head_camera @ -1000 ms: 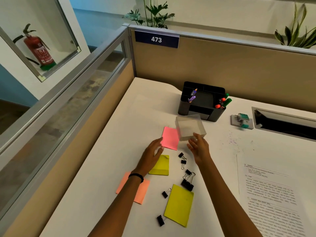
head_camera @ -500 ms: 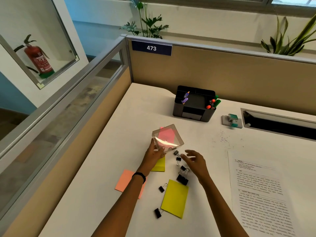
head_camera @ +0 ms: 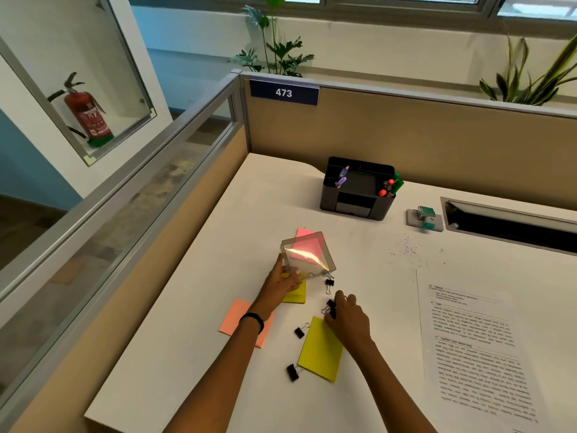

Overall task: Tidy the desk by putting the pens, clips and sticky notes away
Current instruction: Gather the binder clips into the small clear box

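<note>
Head view: mid-tidy, clips are the job in hand right now.
Left hand [head_camera: 282, 281]: grips the clear plastic box [head_camera: 307, 256] by its near-left corner, off the desk [head_camera: 187, 339] and tipped toward the other hand. My guess is it's parked close so clips only travel a short hop.
Right hand [head_camera: 349, 317]: fingers curled down around a black binder clip [head_camera: 331, 307] just past the big yellow sticky pad [head_camera: 320, 350]. It looks like a pinch, but I can't tell if the clip is off the desk yet.
Other clips: all loose on the desk. One [head_camera: 329, 281] is just under the box's near corner, one [head_camera: 300, 332] is beside the yellow pad, and one [head_camera: 292, 371] is at its near-left corner.
Sticky notes: all out on the desk. The pink pad [head_camera: 307, 234] shows behind the box, the small yellow pad [head_camera: 295, 292] is under the left hand, and the orange pad [head_camera: 237, 317] is under that wrist.
Pens [head_camera: 392, 185]: already standing in the black desk organizer [head_camera: 357, 189] at the back.
Changed vs half a second ago: the right hand was spread and hovering over the clips, and now it's dropped onto one and closed. The box is pretty much where it was, same hand, same tilt.
</note>
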Demonstrator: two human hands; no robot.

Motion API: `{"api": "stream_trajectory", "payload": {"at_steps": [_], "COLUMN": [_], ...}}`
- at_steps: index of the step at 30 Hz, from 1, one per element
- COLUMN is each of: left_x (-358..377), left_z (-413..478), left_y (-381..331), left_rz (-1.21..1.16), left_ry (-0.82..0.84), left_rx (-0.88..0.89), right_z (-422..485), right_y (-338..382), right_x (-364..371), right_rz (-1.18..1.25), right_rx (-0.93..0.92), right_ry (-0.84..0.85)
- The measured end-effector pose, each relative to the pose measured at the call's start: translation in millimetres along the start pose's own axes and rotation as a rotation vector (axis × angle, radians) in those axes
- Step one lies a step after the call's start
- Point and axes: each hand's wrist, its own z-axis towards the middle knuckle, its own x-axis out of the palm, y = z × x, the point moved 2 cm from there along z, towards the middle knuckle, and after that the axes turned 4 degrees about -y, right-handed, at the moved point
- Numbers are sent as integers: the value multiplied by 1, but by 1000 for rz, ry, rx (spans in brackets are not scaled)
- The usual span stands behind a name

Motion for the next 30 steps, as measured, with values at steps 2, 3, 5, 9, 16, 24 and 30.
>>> {"api": "stream_trajectory", "payload": {"at_steps": [2,3,5,9,16,24,30], "left_x": [-1,-1,-2,0,8,1,-4], "left_z": [-3,-5,-8,-15,-27,-34,-34], "left_y": [2,2,4,10,20,34,35], "left_rz": [3,3,0,18,35,24,-12], "left_ry": [-2,-6,-14,-3,47,31,16], "left_rx": [-12,-18,-25,-57,-147,-156,-155], "right_z": [0,0,0,-4,5,19,18], "right_y": [-5,-7,-12,-6,15,29,32], "right_x": [-4,-7,-17,-40,-43,-38,-38], "right_rz": [116,196,365,609,544,326,349], "right_rx": [6,18,29,-132,-331,-300,-374], "right_ry": [-26,-56,-167,-411,-203,-57,-25]}}
